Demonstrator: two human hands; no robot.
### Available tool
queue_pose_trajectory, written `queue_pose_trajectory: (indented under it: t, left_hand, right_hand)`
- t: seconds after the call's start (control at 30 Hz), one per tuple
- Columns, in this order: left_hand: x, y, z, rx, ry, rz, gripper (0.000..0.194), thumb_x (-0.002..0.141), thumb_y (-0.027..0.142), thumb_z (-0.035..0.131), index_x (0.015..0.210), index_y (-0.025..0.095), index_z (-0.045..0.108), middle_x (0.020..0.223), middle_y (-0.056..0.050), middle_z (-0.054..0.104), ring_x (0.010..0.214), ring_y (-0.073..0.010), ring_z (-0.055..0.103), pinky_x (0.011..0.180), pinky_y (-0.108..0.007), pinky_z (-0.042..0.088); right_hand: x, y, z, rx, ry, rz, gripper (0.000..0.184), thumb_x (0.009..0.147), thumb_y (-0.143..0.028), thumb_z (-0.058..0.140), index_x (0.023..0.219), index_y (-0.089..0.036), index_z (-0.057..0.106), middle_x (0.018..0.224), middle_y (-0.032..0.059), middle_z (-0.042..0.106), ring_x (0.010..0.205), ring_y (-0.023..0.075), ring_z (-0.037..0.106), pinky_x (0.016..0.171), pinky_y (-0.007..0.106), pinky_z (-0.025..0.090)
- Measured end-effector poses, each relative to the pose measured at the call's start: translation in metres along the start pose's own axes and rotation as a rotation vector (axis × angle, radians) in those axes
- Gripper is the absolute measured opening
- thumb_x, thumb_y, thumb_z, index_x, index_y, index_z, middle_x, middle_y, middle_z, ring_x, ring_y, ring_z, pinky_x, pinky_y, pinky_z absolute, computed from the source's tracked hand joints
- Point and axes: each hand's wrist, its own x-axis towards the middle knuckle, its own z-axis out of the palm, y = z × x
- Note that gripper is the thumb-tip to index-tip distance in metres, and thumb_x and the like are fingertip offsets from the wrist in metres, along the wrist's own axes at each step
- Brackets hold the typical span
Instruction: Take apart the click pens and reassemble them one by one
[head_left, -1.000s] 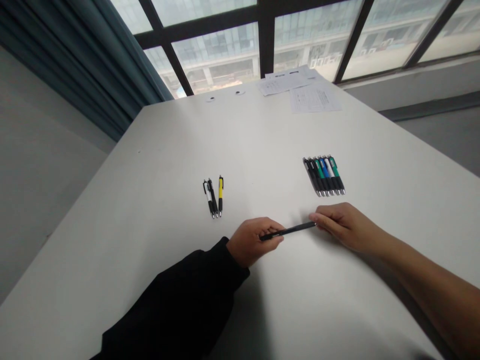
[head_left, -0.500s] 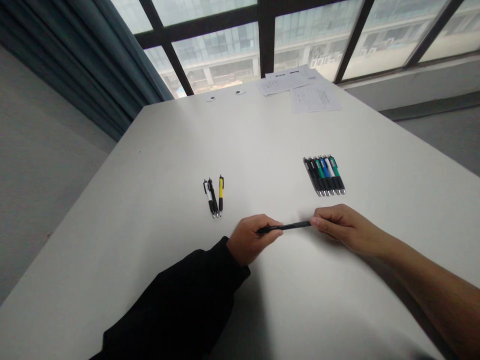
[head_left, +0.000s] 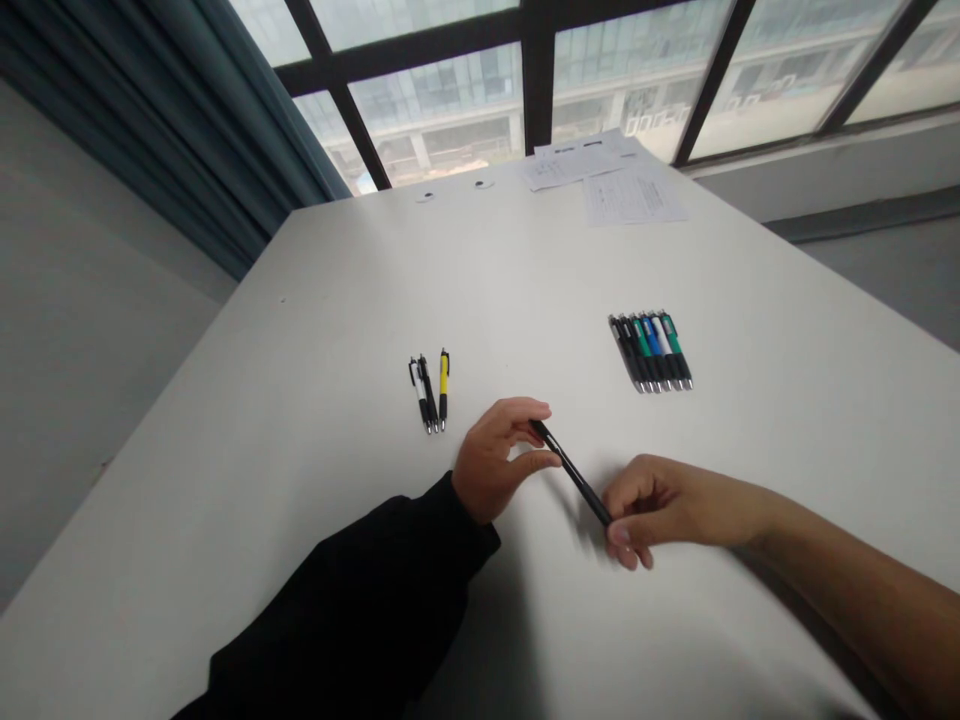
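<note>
A black pen (head_left: 571, 474) lies diagonally between my two hands, slightly blurred and above the white table (head_left: 337, 300). My left hand (head_left: 495, 460), in a black sleeve, pinches its far end between thumb and fingers. My right hand (head_left: 660, 510) grips its near end with the fingertips. Closest to my left hand is a small group of three pens (head_left: 429, 393), in white, black and yellow, lying side by side. A tight row of several pens (head_left: 649, 352) in black, green, blue and white lies further right.
Loose printed papers (head_left: 606, 175) lie at the table's far end, near two small round holes (head_left: 454, 190). Behind the table is a large window (head_left: 442, 100) with dark frames, and a blue-grey curtain (head_left: 172, 110) hangs at the left. Floor shows beyond both side edges.
The black pen has turned from nearly level to a steep diagonal. My right hand has dropped toward me, and my left hand has shifted slightly away, with both still on the pen.
</note>
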Motion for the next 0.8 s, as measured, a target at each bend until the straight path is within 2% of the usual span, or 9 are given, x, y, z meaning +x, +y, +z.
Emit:
queue_pose_trajectory:
  t: [0.13, 0.27, 0.33, 0.43, 0.6, 0.8]
  left_hand:
    - [-0.001, 0.002, 0.004, -0.171, -0.057, -0.147, 0.058, 0.071, 0.022, 0.089, 0.124, 0.02, 0.063, 0.113, -0.009, 0.069, 0.092, -0.0156, 0.064, 0.084, -0.031, 0.055]
    - [0.0, 0.006, 0.008, -0.267, -0.082, -0.199, 0.061, 0.075, 0.022, 0.086, 0.129, 0.024, 0.058, 0.14, -0.014, 0.057, 0.1, -0.0178, 0.065, 0.084, -0.032, 0.056]
    - [0.0, 0.007, 0.009, -0.317, -0.097, -0.236, 0.065, 0.075, 0.02, 0.085, 0.132, 0.025, 0.054, 0.144, -0.014, 0.054, 0.1, -0.0178, 0.066, 0.085, -0.033, 0.056]
    - [0.0, 0.008, 0.01, -0.36, -0.124, -0.287, 0.068, 0.075, 0.018, 0.085, 0.134, 0.023, 0.051, 0.137, -0.015, 0.059, 0.097, -0.0173, 0.068, 0.088, -0.035, 0.057]
    - [0.0, 0.007, 0.011, -0.376, -0.148, -0.332, 0.065, 0.072, 0.017, 0.087, 0.129, 0.021, 0.055, 0.12, -0.011, 0.066, 0.095, -0.0172, 0.069, 0.09, -0.036, 0.056]
    - [0.0, 0.007, 0.011, -0.362, -0.181, -0.337, 0.067, 0.076, 0.019, 0.084, 0.135, 0.022, 0.053, 0.117, -0.011, 0.067, 0.096, -0.0178, 0.068, 0.094, -0.038, 0.054]
  right_hand:
    - [0.011, 0.005, 0.007, 0.118, 0.084, -0.046, 0.03, 0.075, -0.04, 0.084, 0.078, -0.014, 0.07, 0.068, 0.0007, 0.068, 0.062, 0.012, 0.06, 0.06, 0.025, 0.044]
    - [0.016, 0.006, 0.009, 0.204, 0.114, -0.052, 0.031, 0.07, -0.036, 0.088, 0.077, -0.014, 0.068, 0.067, 0.0005, 0.07, 0.062, 0.0126, 0.061, 0.062, 0.026, 0.044]
    - [0.017, 0.005, 0.009, 0.221, 0.126, -0.041, 0.031, 0.07, -0.035, 0.089, 0.078, -0.014, 0.068, 0.067, 0.0007, 0.07, 0.062, 0.0129, 0.061, 0.062, 0.027, 0.045]
    - [0.017, 0.004, 0.01, 0.237, 0.119, -0.033, 0.03, 0.069, -0.033, 0.089, 0.077, -0.013, 0.068, 0.067, 0.0005, 0.07, 0.062, 0.0126, 0.061, 0.062, 0.027, 0.045]
    - [0.017, 0.004, 0.012, 0.238, 0.109, -0.019, 0.03, 0.067, -0.034, 0.09, 0.078, -0.014, 0.07, 0.068, 0.0006, 0.071, 0.063, 0.0133, 0.062, 0.064, 0.028, 0.046]
    - [0.018, 0.004, 0.013, 0.226, 0.12, -0.037, 0.03, 0.07, -0.035, 0.088, 0.082, -0.014, 0.071, 0.069, 0.0012, 0.071, 0.065, 0.0143, 0.064, 0.069, 0.031, 0.05]
